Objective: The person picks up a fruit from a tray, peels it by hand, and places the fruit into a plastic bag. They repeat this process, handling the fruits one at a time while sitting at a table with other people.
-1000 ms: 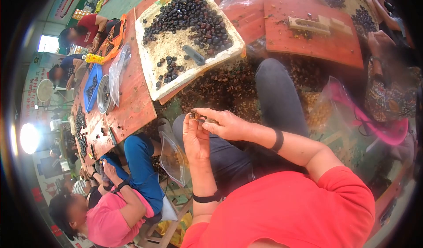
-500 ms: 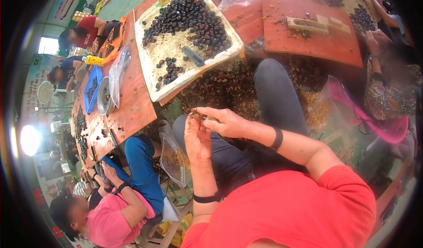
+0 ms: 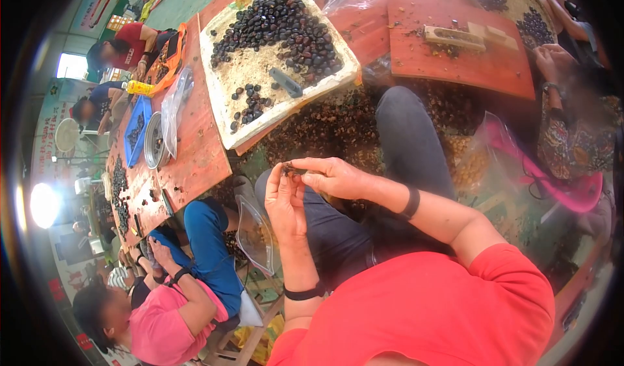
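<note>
Above my lap, my left hand (image 3: 286,207) and my right hand (image 3: 335,179) meet at the fingertips. Between them they pinch a small dark brown nut (image 3: 290,170), partly covered by the fingers. The fingers of both hands are closed around it. Beyond my hands, a white foam tray (image 3: 221,120) lies tilted across the table corner, with a heap of dark nuts (image 3: 279,25) at its far side and a smaller group near its front. A grey-handled tool, perhaps a knife (image 3: 286,82), rests in the tray.
Shell scraps (image 3: 325,122) cover the ground past my knees. A clear plastic bag (image 3: 255,236) hangs at my left. The red table (image 3: 195,161) holds a blue tray (image 3: 137,132) and a metal bowl (image 3: 155,142). A person in pink (image 3: 172,317) sits at left; others work around.
My left hand has shifted slightly left and turned a little. The nut between my fingertips has been turned, showing a darker side. The tray and tool stay in place.
</note>
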A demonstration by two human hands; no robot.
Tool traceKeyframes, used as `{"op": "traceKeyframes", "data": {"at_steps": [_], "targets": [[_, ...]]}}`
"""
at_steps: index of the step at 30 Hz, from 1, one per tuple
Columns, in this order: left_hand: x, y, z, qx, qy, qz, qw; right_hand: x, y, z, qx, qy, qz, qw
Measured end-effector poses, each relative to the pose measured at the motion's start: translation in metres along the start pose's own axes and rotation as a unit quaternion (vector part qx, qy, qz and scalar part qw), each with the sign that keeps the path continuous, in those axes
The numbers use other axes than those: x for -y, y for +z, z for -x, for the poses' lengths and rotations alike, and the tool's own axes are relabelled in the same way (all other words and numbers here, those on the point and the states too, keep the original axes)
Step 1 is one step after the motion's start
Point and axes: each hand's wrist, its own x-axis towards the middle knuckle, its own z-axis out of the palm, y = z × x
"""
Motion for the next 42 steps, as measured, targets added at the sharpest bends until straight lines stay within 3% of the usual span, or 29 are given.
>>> {"op": "traceKeyframes", "data": {"at_steps": [3,5,9,12,14,15,17,20,24,33,36,42], "targets": [[0.003,-0.004,-0.002,0.004,0.011,0.008,1.000,0.012,-0.001,0.002,0.050,0.082,0.046,0.994],[0.005,-0.003,-0.001,-0.016,0.021,-0.009,1.000,-0.003,0.002,0.001,0.001,-0.045,0.102,0.994],[0.005,-0.002,-0.001,-0.032,0.041,-0.048,0.997,-0.005,-0.001,0.000,0.018,-0.029,0.096,0.995],[0.006,-0.002,0.000,-0.042,0.059,-0.074,0.995,-0.012,0.000,-0.001,-0.012,-0.107,0.125,0.986],[0.005,-0.003,0.000,-0.035,0.069,-0.081,0.994,0.014,-0.007,0.002,0.081,0.074,0.012,0.994],[0.004,-0.002,0.000,-0.035,0.069,-0.081,0.994,0.019,-0.008,0.004,0.081,0.074,0.012,0.994],[0.002,0.001,0.001,-0.030,0.169,-0.204,0.964,0.024,-0.009,0.005,0.099,0.102,-0.030,0.989],[-0.003,0.005,0.004,-0.007,0.180,-0.233,0.956,0.017,-0.008,0.004,0.103,0.092,0.009,0.990],[-0.005,0.007,0.004,-0.008,0.169,-0.231,0.958,0.014,-0.006,0.003,0.084,0.115,-0.055,0.988],[-0.002,0.005,0.004,-0.024,0.109,-0.147,0.983,0.000,-0.001,0.001,0.033,0.042,-0.061,0.997],[-0.003,0.004,0.005,-0.038,0.076,-0.112,0.990,0.009,-0.006,0.001,0.055,0.058,-0.022,0.997],[-0.003,-0.002,0.003,-0.001,0.031,-0.047,0.998,0.016,-0.004,0.004,0.030,0.098,-0.084,0.991]]}}
